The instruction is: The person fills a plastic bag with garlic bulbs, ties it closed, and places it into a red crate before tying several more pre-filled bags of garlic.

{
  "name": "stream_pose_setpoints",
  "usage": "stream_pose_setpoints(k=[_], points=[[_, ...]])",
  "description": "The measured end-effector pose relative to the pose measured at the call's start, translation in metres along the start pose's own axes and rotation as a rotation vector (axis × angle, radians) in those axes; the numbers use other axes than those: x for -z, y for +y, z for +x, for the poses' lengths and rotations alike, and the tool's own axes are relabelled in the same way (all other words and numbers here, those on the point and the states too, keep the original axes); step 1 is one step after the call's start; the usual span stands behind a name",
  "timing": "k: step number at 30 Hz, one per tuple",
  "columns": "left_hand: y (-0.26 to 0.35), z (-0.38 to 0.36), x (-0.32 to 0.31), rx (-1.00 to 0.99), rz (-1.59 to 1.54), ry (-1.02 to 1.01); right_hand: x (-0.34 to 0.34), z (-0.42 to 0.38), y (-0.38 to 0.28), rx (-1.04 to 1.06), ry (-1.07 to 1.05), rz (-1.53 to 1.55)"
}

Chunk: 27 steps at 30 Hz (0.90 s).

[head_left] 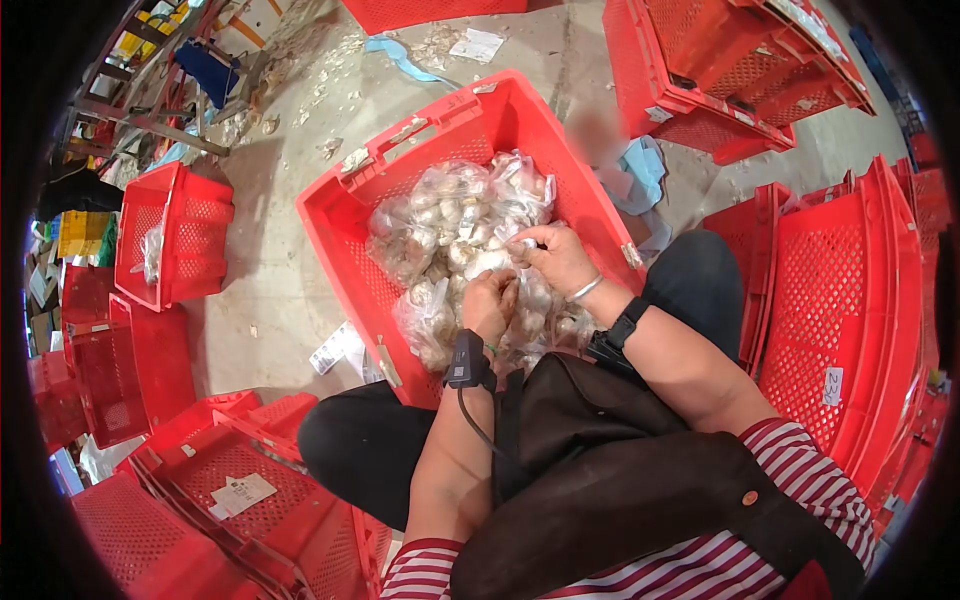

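Note:
A red plastic crate (322,222) stands between my knees. Inside it are several clear plastic bags (425,305) of pale, round bulbs that look like garlic. My left hand (490,303) has its fingers curled at a bag near the crate's middle. Just right of it and a little farther off, my right hand (558,258) pinches thin plastic between thumb and forefinger. A white patch of the bag (488,264) shows between the two hands. The fingertips of my left hand are partly hidden.
Stacked red crates (830,330) rise close on my right, and more crates (215,470) stand at lower left. A smaller red crate (200,235) sits on the floor to the left. Blue plastic (640,175) and scattered pale flakes lie on the concrete floor (265,320).

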State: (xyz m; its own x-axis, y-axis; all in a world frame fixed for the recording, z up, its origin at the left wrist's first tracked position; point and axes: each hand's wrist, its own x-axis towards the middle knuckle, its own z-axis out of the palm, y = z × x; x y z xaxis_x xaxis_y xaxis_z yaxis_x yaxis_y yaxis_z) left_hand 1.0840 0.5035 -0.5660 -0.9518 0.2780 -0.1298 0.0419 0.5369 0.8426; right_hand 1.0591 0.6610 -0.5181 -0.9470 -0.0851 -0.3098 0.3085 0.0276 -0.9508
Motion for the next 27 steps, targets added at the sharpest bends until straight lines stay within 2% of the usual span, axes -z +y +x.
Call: stream_pose_setpoints(k=[4, 6, 7, 9, 10, 12, 13, 16, 19, 23, 26, 27], points=[[-0.009, -0.005, -0.006, 0.050, -0.085, 0.037, -0.004, -0.002, 0.003, 0.070, -0.031, -0.011], [-0.013, -0.008, -0.009, 0.168, -0.205, 0.107, -0.010, -0.005, 0.005, 0.167, 0.064, 0.235], [-0.020, -0.009, -0.010, 0.167, -0.204, 0.109, -0.006, -0.005, 0.016, 0.169, 0.063, 0.235], [-0.035, -0.008, -0.013, 0.270, -0.254, 0.127, 0.005, -0.003, 0.038, 0.100, 0.263, -0.330], [-0.041, -0.008, -0.015, 0.268, -0.255, 0.125, 0.004, -0.005, 0.043, 0.100, 0.265, -0.332], [-0.042, -0.008, -0.014, 0.316, -0.583, 0.093, -0.004, -0.011, 0.045, -0.010, 0.112, -0.264], [-0.035, -0.011, -0.011, 0.311, -0.587, 0.099, -0.007, -0.010, 0.041, 0.119, 0.091, -0.387], [-0.035, -0.013, -0.013, 0.387, -0.556, 0.136, -0.016, -0.008, 0.038, 0.061, 0.021, -0.452], [-0.032, -0.015, -0.013, 0.380, -0.655, 0.199, -0.022, -0.006, 0.047, 0.120, 0.010, -0.525], [-0.037, -0.015, -0.015, 0.387, -0.680, 0.185, -0.022, -0.008, 0.040, 0.221, -0.016, -0.598], [-0.043, -0.015, -0.018, 0.384, -0.569, 0.139, -0.022, -0.008, 0.041, 0.225, 0.009, -0.667], [-0.048, -0.016, -0.022, 0.328, -0.568, 0.152, -0.022, -0.006, 0.048, 0.223, 0.008, -0.664]])
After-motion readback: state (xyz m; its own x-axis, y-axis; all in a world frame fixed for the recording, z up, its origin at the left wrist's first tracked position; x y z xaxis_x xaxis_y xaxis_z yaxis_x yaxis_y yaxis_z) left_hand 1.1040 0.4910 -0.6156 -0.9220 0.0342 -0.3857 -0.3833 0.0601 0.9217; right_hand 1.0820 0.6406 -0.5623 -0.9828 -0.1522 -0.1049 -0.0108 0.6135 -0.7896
